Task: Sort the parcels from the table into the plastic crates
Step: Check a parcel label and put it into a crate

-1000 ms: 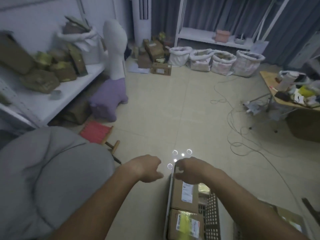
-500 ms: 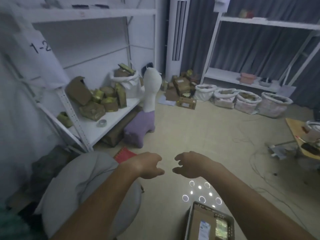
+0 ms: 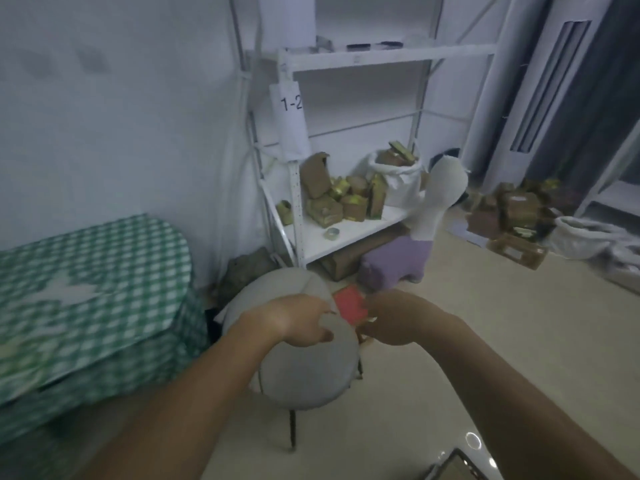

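My left hand (image 3: 294,320) and my right hand (image 3: 398,320) hover side by side in front of me, above a round grey stool (image 3: 304,372). Both have loosely curled fingers and hold nothing. A table under a green checked cloth (image 3: 86,292) stands at the left; no parcel shows on the part I see. Only a corner of the plastic crate (image 3: 457,467) shows at the bottom edge, below my right forearm. Brown parcels (image 3: 332,199) lie on the lower board of a white shelf rack (image 3: 346,233) further back.
A purple stool (image 3: 398,265) with a white mannequin bust (image 3: 440,199) stands beside the rack. A red folding stool (image 3: 349,304) lies on the floor behind my hands. More boxes (image 3: 516,216) and white sacks (image 3: 585,237) sit at the right. A tall white air conditioner (image 3: 540,91) stands behind them.
My view has swung left and up, away from the crate with parcels, which has slid nearly out of sight. The checked table has come into view. Both hands stay empty.
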